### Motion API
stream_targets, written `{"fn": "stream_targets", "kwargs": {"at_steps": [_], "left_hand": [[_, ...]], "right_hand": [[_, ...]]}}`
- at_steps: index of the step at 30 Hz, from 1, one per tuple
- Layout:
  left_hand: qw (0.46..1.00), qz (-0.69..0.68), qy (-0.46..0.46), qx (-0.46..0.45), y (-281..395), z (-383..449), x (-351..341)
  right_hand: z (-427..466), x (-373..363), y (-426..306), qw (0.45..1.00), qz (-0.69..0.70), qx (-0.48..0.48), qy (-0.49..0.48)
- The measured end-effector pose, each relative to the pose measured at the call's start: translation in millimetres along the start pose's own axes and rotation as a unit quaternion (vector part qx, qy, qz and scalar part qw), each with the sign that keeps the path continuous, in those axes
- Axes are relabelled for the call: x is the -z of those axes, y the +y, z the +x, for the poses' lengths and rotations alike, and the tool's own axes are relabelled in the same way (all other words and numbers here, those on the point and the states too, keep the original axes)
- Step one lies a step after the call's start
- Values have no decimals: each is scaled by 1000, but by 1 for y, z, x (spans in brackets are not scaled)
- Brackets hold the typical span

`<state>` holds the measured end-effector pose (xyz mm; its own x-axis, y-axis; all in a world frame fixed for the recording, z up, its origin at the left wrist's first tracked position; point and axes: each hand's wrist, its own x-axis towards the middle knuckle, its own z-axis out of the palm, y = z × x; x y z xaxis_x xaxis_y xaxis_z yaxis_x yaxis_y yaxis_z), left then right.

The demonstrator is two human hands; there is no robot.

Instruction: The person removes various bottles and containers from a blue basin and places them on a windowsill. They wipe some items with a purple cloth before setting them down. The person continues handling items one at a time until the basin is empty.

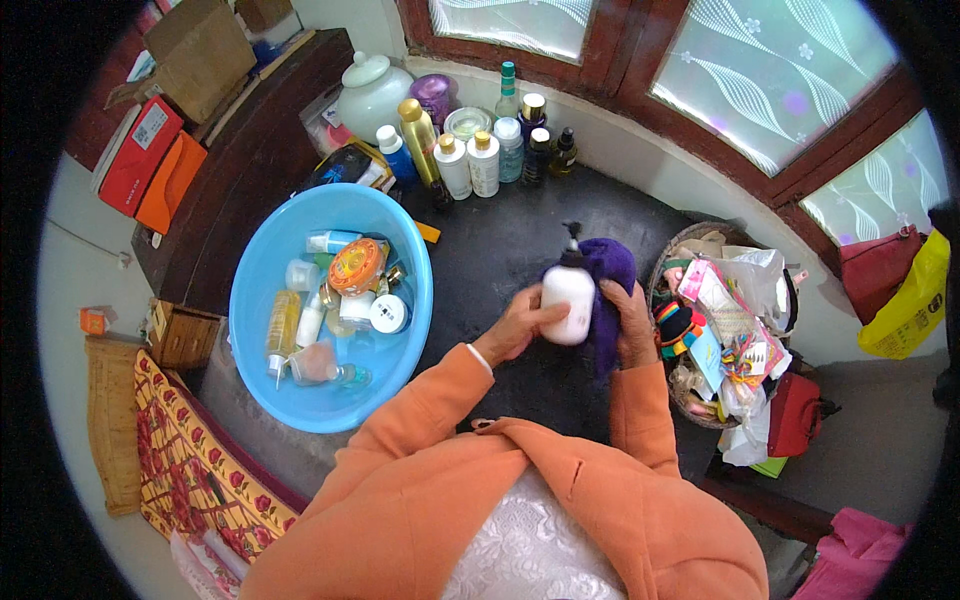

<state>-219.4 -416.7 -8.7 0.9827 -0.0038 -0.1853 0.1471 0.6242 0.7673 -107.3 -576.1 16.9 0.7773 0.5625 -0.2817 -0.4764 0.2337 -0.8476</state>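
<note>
My left hand (521, 324) grips a white pump bottle (568, 304) with a black pump head, its thumb across the front. In my right hand (634, 322) is a purple cloth (611, 262), bunched beside and behind the bottle and hanging down below it. Both hands are above the dark tabletop (487, 247). To the left of them is a light blue plastic basin (247, 322) holding several bottles and jars. Among these are an orange round container (356, 267), a bottle of yellow liquid (283, 326) and a white-lidded jar (389, 313).
Several bottles stand by the window wall, including a gold spray can (420, 142) and a white gold-capped bottle (483, 163). A lidded pale ceramic jar (373, 94) is behind them. At the right sits a wicker basket (664, 262) heaped with small items, near a red bag (796, 416).
</note>
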Motion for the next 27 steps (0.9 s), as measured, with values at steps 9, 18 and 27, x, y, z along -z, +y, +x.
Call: {"fn": "stream_targets", "kwargs": {"at_steps": [9, 18, 27], "left_hand": [[922, 164, 272, -222, -25, 55, -13], [858, 350, 284, -247, -31, 145, 25], [825, 356, 347, -269, -33, 272, 33]], "right_hand": [[-4, -28, 67, 978, 197, -16, 66], [-15, 13, 40, 975, 213, -24, 56], [-28, 35, 46, 982, -128, -5, 141]]}}
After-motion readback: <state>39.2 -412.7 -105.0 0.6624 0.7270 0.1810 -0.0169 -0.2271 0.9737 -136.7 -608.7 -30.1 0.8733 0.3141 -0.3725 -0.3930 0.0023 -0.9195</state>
